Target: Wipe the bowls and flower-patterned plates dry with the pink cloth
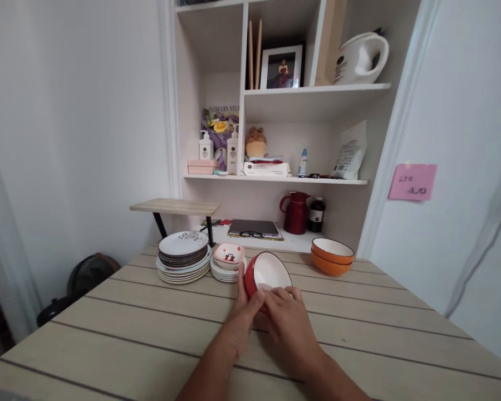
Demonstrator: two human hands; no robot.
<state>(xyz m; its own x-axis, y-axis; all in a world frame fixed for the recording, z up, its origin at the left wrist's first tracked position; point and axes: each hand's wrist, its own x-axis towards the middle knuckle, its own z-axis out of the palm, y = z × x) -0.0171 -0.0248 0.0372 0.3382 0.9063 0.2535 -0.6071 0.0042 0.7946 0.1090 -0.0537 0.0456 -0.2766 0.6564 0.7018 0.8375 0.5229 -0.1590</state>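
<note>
A red bowl (271, 270) with a white inside is tilted between my two hands over the table's middle. A second red rim appears tucked close behind it, so I cannot tell if it is one bowl or two nested. My left hand (245, 303) wraps the bowl's left side, thumb at the near rim. My right hand (284, 307) is closed over the near rim, its fingers touching the white inside. Left of the bowl, a small pink-and-white dish (229, 253) tops a stack of small white plates (225, 274).
A taller stack of plates (183, 259) stands at the left, near a small raised wooden shelf (175, 206). Two orange bowls (332, 262) sit nested at the back right. Behind the wooden table (150, 328) are a laptop (254, 227), glasses and a red jug (295, 213).
</note>
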